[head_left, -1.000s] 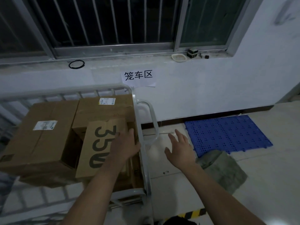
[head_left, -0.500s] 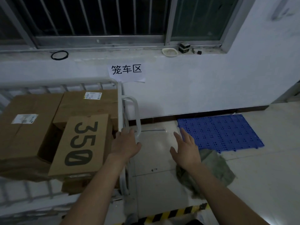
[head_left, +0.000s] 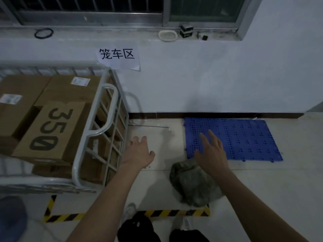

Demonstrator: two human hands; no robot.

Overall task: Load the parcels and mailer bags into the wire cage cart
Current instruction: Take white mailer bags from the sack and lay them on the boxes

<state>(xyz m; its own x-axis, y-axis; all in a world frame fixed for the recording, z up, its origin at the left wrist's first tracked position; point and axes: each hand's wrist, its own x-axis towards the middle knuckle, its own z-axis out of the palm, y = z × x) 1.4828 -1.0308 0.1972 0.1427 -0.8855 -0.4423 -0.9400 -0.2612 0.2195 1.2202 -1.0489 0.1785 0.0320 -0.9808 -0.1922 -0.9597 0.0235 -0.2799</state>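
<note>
The white wire cage cart (head_left: 104,123) stands at the left and holds several brown cardboard parcels. One parcel printed "350" (head_left: 50,130) lies on top at the cart's near side, with two labelled boxes (head_left: 70,88) behind it. A grey-green mailer bag (head_left: 192,184) lies crumpled on the floor to the right of the cart. My left hand (head_left: 138,152) hovers empty over the floor just right of the cart, fingers relaxed. My right hand (head_left: 212,152) is spread above the bag's far end and holds nothing.
A blue perforated plastic mat (head_left: 244,137) lies on the floor by the wall. Yellow-black hazard tape (head_left: 166,213) marks the floor near my feet. A paper sign (head_left: 118,57) hangs on the white wall under a barred window. A blue object (head_left: 10,217) sits at the lower left.
My view has dropped and turned right, away from the cart. My left hand has left the "350" parcel and moved out over the floor. My right hand now hovers over the bag.
</note>
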